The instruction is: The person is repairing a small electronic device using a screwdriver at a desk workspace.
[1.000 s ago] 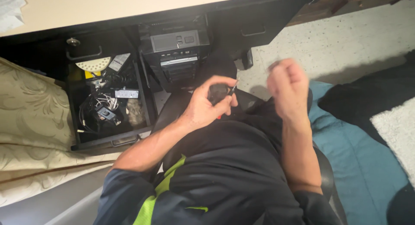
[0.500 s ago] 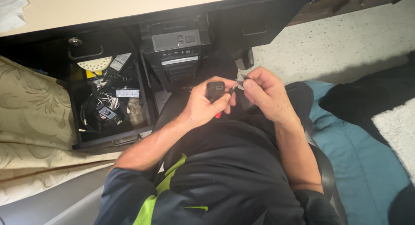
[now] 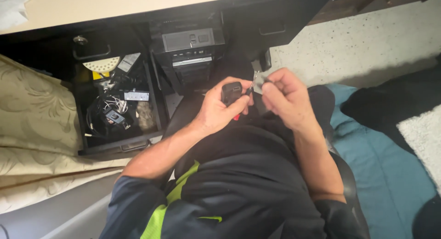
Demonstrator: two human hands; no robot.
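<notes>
1. Desk (image 3: 138, 4): pale beige top along the upper edge, dark underside in shadow.
2. Open black drawer (image 3: 115, 101) at left, filled with tangled cables and small odds and ends.
3. Black computer tower (image 3: 188, 46) stands under the desk, just beside the drawer.
4. Floor (image 3: 367, 41): light speckled tile, upper right.
5. Teal mat (image 3: 386, 174) at right; white rug (image 3: 425, 138) at far right edge.
6. Cream patterned fabric (image 3: 32, 124) at left.

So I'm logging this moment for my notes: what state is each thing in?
Left hand: closed around a small black device.
Right hand: pinching a thin metal tool against the device.
Drawer: pulled open, full of cables.
Computer tower: upright under the desk.
</notes>
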